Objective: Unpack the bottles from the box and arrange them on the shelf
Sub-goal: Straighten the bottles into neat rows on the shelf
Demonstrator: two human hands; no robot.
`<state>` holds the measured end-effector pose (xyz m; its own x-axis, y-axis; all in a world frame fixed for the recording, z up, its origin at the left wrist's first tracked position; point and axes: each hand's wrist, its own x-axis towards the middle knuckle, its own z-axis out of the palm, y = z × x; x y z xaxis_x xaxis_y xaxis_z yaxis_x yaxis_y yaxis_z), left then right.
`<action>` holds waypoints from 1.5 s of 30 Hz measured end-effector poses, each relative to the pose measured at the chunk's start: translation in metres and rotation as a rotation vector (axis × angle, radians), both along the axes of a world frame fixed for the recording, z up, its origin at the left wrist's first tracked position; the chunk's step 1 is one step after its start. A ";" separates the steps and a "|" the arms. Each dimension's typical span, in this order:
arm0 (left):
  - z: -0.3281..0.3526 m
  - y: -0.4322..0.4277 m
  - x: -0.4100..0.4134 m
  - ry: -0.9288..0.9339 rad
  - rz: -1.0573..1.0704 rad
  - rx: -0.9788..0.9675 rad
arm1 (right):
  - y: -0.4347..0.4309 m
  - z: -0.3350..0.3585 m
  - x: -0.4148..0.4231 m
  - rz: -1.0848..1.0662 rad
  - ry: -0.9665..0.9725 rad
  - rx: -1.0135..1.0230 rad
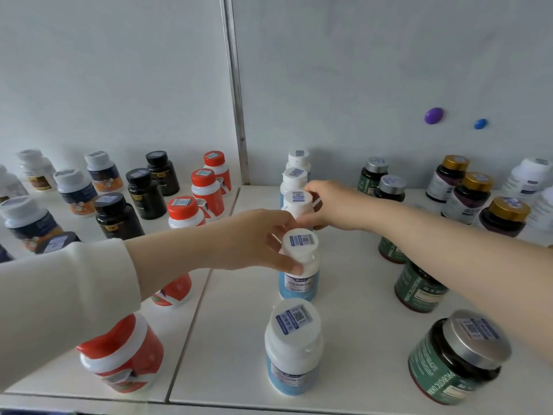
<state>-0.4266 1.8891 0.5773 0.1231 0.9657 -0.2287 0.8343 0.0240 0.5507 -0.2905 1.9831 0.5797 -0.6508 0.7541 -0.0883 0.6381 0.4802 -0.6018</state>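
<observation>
Two grips at once: my left hand (251,238) curls round the second blue bottle (299,283) from the shelf (353,295) front; my right hand (332,205) grips the third bottle (297,200) just behind.

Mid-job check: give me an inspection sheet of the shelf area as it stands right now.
Surface: white shelf, bottles standing in columns by type.
Job's things: blue-label bottles in one column; red-capped bottles left of it, green bottles right; box not in view.
Clutter: nothing seen.
Hands: left hand grips the second blue bottle from the front; right hand grips the third blue bottle.
Cables: nothing seen.
Surroundings: white back wall bearing a purple oval and a blue oval.
</observation>
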 end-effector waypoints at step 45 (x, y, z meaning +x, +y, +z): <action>0.016 0.009 -0.163 0.387 -0.214 0.152 | -0.137 -0.012 -0.115 -0.040 -0.091 0.038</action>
<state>-0.5895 1.8978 0.5936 0.2569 0.9539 -0.1552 0.9565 -0.2280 0.1819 -0.4050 1.8465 0.5682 -0.6104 0.7835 -0.1163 0.7085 0.4743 -0.5226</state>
